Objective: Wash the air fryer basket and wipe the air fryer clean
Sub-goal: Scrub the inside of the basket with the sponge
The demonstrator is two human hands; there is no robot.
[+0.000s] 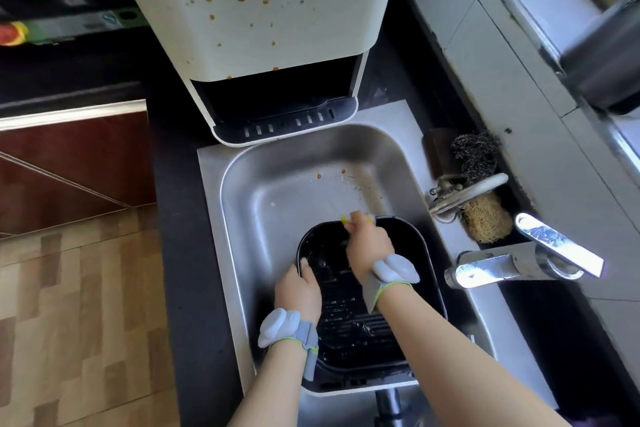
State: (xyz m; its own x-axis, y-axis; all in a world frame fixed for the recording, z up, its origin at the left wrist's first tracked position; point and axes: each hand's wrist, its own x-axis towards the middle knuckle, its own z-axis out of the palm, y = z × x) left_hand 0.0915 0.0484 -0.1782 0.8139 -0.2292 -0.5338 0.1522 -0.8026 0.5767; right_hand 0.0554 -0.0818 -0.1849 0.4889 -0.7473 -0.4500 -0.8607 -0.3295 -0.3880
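Basket [349, 308] in sink [273, 204]; left hand [298, 289] grips rim; right hand [367, 248] clutches sponge [344, 218].

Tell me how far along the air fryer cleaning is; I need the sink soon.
Done: the basket is out of the air fryer and in the sink. In hand: the left hand grips its rim while the right hand scrubs the far wall with something yellow. Left: the fryer's top shows brown splatters, unwiped.
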